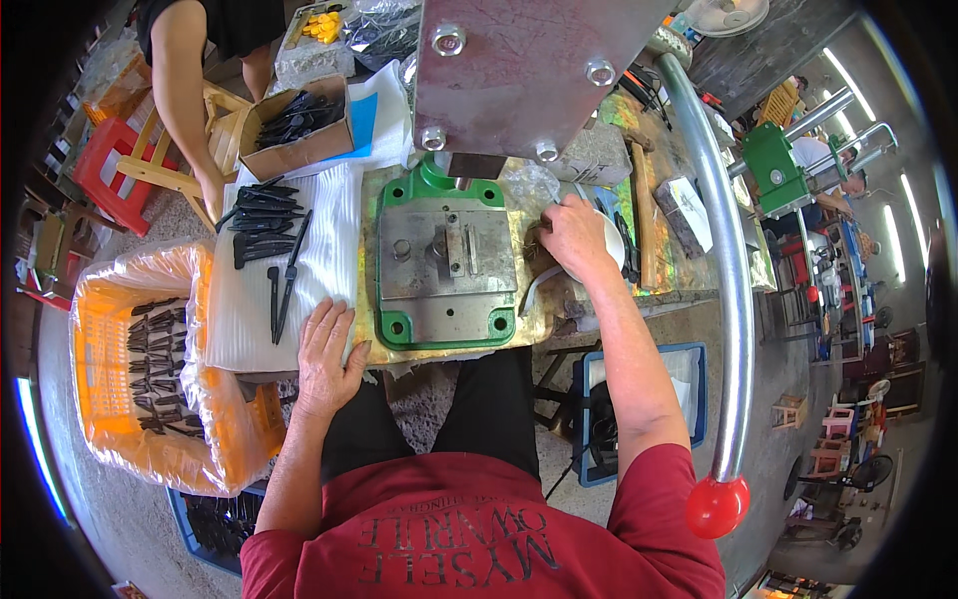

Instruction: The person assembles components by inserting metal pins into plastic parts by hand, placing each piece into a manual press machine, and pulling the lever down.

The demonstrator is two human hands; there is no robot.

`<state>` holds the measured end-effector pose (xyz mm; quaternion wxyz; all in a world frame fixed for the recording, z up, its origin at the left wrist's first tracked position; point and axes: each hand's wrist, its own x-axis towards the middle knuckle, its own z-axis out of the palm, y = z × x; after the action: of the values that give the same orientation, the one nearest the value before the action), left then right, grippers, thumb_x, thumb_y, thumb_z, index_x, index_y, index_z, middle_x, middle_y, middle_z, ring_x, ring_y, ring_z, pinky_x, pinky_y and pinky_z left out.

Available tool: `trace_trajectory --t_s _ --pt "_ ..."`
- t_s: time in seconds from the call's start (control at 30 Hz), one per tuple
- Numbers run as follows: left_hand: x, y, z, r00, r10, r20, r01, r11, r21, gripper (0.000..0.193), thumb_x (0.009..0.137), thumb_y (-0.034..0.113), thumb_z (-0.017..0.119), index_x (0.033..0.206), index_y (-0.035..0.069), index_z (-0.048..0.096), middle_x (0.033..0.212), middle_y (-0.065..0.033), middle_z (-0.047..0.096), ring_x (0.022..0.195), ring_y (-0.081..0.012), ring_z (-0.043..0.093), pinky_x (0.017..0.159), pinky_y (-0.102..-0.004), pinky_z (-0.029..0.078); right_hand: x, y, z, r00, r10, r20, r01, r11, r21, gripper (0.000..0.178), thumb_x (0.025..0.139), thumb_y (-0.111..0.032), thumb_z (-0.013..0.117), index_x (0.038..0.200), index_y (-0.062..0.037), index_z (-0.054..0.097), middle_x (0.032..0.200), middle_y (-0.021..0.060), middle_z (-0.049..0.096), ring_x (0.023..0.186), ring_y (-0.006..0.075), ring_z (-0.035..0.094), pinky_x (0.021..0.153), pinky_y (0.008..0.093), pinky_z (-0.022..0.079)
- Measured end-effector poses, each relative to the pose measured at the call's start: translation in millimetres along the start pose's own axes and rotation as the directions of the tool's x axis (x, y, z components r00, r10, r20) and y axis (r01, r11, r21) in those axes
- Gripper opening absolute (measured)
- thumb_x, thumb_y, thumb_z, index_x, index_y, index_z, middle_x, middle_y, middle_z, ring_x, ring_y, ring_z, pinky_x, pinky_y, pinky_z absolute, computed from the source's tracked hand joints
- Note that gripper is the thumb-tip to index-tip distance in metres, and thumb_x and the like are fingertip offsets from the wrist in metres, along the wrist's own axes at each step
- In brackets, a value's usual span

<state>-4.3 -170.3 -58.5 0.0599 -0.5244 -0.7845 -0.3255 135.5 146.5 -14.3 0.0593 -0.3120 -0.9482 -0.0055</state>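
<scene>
Leftward, parts (156, 365) in crate (98, 344); left hand (326, 354) unclenched, empty; right hand (574, 238) curled, hold unclear

White dish (616, 243): round, shallow-looking, found resting on the worktop (368, 220) at right; only its right side is clearly shown, the remainder being largely covered, and its contents cannot be made out. White foam sheet (334, 225): thin, finely ribbed, laid flat at left along the near edge. Black parts (264, 215): slim, elongated, stacked in rows on the sheet; two laid separately, lengthwise, near each other, just beside the stack.
</scene>
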Motion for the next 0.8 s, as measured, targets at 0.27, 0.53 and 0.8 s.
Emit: trace_trajectory --t_s 0.27,0.53,0.8 --pt "1 0 0 1.000 0.001 0.007 -0.001 1.000 0.000 0.038 0.071 0.017 0.055 0.102 -0.004 0.049 0.107 -0.0185 0.048 0.105 -0.0346 0.041 0.089 -0.0437 0.031 8 6 3 1.000 0.022 -0.009 -0.021 0.999 0.039 0.014 0.062 -0.015 0.058 0.072 -0.0061 0.060 0.083 0.0112 0.052 0.084 0.0291 0.049 0.066 0.0445 0.039" --pt "2 1 -3 1.000 0.006 -0.009 -0.007 1.000 -0.030 0.037 0.070 0.018 0.056 0.100 -0.003 0.050 0.105 -0.0186 0.049 0.104 -0.0353 0.042 0.088 -0.0439 0.032 22 26 4 0.929 0.298 -0.218 -0.285 0.954 0.089 0.023 0.068 -0.022 0.058 0.089 -0.0109 0.058 0.089 0.0118 0.054 0.085 0.0291 0.051 0.068 0.0449 0.041" --pt "4 7 -8 1.000 -0.004 -0.025 0.002 0.998 -0.061 0.038 0.069 0.018 0.057 0.100 -0.003 0.050 0.104 -0.0184 0.049 0.103 -0.0353 0.043 0.087 -0.0428 0.034 1 15 0 0.883 0.304 -0.356 -0.074 0.841 0.535 0.018 0.074 -0.015 0.055 0.085 -0.0018 0.056 0.081 0.0131 0.055 0.074 0.0260 0.052 0.066 0.0344 0.041"
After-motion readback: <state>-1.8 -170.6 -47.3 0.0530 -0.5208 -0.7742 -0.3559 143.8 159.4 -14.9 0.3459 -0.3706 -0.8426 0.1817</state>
